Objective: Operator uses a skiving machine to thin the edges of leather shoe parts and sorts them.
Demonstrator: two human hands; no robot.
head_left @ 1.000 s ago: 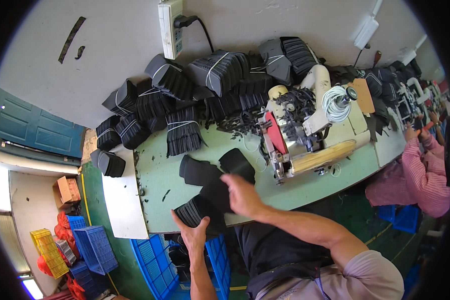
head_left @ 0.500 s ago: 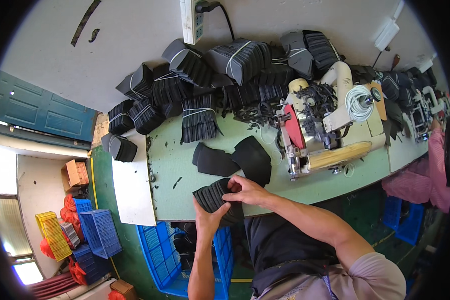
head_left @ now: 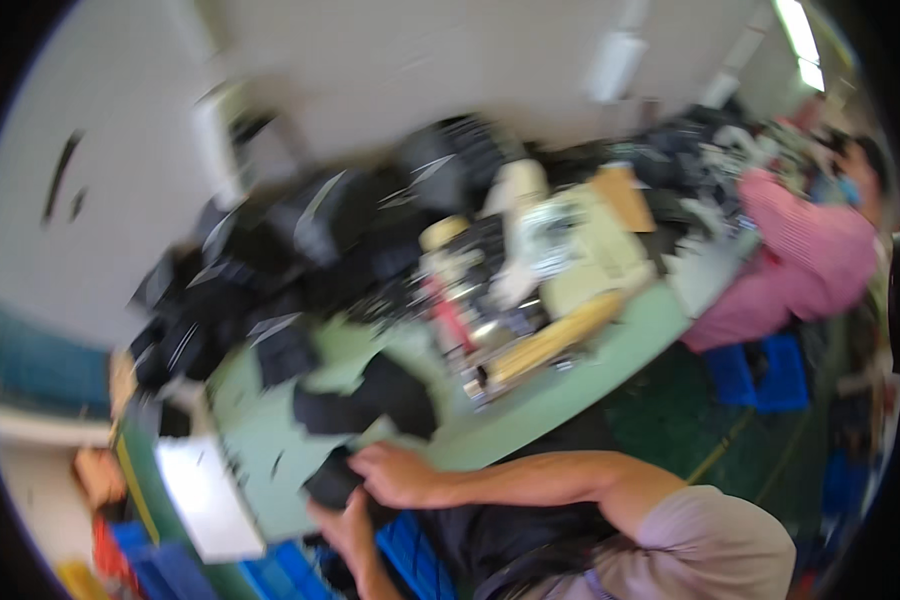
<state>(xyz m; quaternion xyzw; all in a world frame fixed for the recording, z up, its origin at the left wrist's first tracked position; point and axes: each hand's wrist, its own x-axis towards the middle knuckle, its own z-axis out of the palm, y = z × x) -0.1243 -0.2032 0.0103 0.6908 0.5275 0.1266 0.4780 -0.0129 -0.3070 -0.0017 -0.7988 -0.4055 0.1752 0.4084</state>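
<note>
A stack of black, curved flat pieces (head_left: pixel 332 478) is held at the near edge of the green table (head_left: pixel 500 420). My left hand (head_left: pixel 346 530) grips it from the near left side, fingers closed around it and partly hidden. From the right, my right hand (head_left: pixel 398 474) closes on the top of the same stack. Just beyond my hands, two more loose black pieces lie on the table, a left one (head_left: pixel 328 410) and a larger right one (head_left: pixel 402 392). Motion blur hides the finger detail.
A cream machine (head_left: pixel 515 240) with a red part stands right of centre. Tied black bundles (head_left: pixel 335 212) line the wall. Blue crates (head_left: pixel 415 550) sit below the table edge. At the far right is a person in a pink sleeve (head_left: pixel 810 240). A white board (head_left: pixel 205 500) lies left.
My view has swung to the right, so the table and my hands appear lower and farther left, and the person in pink shows more fully. Both hands still hold the stack.
</note>
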